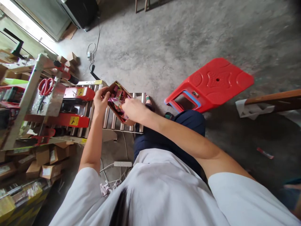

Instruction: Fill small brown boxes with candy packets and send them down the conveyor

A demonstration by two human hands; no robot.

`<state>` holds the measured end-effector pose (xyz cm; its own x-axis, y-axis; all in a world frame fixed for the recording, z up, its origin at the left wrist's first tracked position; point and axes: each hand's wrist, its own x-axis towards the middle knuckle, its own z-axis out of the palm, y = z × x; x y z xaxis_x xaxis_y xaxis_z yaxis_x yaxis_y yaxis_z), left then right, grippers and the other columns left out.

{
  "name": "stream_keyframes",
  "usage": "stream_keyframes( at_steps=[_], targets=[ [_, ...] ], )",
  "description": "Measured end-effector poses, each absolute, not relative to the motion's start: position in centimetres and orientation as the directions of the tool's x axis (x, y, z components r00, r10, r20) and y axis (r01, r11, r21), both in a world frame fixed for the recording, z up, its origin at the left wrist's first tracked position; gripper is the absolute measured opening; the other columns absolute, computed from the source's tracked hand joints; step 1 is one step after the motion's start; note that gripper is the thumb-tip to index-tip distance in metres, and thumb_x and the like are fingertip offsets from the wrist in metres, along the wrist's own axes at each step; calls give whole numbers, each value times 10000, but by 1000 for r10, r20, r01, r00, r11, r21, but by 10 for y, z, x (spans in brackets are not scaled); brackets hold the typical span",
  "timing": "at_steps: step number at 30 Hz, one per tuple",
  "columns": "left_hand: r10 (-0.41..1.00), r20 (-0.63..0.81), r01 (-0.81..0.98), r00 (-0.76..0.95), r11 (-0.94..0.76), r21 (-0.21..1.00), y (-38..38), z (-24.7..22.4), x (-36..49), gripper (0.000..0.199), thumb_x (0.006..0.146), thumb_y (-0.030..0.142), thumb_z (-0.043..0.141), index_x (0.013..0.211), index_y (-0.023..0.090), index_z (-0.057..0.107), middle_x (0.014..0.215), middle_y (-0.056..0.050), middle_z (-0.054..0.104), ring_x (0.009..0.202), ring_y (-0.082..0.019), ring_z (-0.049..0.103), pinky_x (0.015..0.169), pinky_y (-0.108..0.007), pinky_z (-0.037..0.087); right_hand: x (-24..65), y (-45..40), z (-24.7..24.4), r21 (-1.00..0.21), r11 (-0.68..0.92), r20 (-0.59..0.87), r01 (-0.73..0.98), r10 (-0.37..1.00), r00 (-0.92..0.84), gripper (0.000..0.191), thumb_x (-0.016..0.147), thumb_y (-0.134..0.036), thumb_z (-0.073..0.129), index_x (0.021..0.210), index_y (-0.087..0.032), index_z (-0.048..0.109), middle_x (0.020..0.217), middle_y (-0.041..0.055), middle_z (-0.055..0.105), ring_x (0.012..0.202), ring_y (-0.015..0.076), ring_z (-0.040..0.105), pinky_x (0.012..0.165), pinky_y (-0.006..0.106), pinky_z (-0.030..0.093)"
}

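An open cardboard box [129,121] rests tilted on the metal rollers [113,121] at the end of a conveyor. Inside it lie several small, colourful packets [119,94], mostly pink and red. My left hand [101,99] is at the box's left side, its thumb and fingers closed on a pinkish packet at the rim. Over the right part of the box is my right hand [133,109], with its fingers curled down among the packets; what they hold, if anything, is hidden.
Left of the box stands a red sealing machine [78,121] with red-handled scissors [45,87] on its frame. Cartons [50,171] are piled below it. A red stool [217,81] stands right. A power strip [122,164] lies on the floor.
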<state>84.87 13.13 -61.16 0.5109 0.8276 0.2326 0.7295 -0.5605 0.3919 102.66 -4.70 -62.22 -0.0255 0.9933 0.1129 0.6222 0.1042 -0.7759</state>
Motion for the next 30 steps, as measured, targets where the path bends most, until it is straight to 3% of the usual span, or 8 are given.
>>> stream_keyframes(
  at_steps=[4,7,13,18,21,26,28,30],
  targets=[
    [769,295,699,567,-639,321,129,-607,851,249,884,354,629,1053,204,732,980,-62,701,879,-161,632,763,-280,506,1000,-54,-646,-741,189,237,644,971,-12,295,966,-312,609,1155,-97,678,1240,164,609,1223,279,539,1053,386,428],
    [726,274,662,630,-687,298,128,-603,854,193,859,340,660,976,205,734,903,-40,674,811,-150,607,745,-274,493,990,-47,-664,-763,119,151,635,988,-3,357,1040,-307,424,1110,-92,700,1154,170,645,1164,278,559,1017,411,444],
    [654,-9,648,756,-746,152,131,-591,868,283,861,371,625,644,190,633,668,-14,542,673,-155,528,654,-294,423,972,0,-690,-793,-4,-13,609,1000,-10,394,1000,-138,348,1250,-112,651,1328,185,554,1234,312,498,1036,448,430],
    [638,-156,638,754,-768,-56,141,-604,884,302,856,350,586,597,194,576,664,-39,570,664,-177,516,666,-320,404,966,2,-704,-835,25,54,550,998,36,397,1004,-137,310,1225,-99,637,1277,198,564,1174,305,517,1018,457,453],
    [706,-139,691,694,-708,-143,142,-628,893,317,917,332,491,646,198,588,712,-76,615,737,-215,557,759,-354,439,967,-3,-715,-866,105,162,490,984,76,387,1004,-111,295,1113,-88,665,1172,179,603,1150,273,541,1039,416,456],
    [785,71,785,615,-602,-144,135,-656,896,297,972,355,419,1099,183,625,1178,-168,630,1159,-313,534,1025,-466,385,979,-23,-711,-911,360,400,201,890,220,417,1007,-99,272,1201,-174,633,1223,84,620,1173,161,581,1078,313,460],
    [819,16,811,573,-564,-156,131,-660,896,336,982,371,393,1178,187,595,1213,-171,619,1221,-328,511,1078,-486,350,990,-33,-698,-858,483,513,173,820,253,452,1006,-107,264,1298,-224,589,1287,56,613,1248,144,553,1125,321,432],
    [830,-56,813,555,-556,-176,129,-663,898,362,994,386,359,1206,197,585,1181,-159,637,1251,-326,507,1113,-487,327,1002,-40,-686,-854,471,520,222,785,336,443,1020,-162,288,1373,-248,540,1371,54,579,1341,170,493,1188,393,372]
  ],
)
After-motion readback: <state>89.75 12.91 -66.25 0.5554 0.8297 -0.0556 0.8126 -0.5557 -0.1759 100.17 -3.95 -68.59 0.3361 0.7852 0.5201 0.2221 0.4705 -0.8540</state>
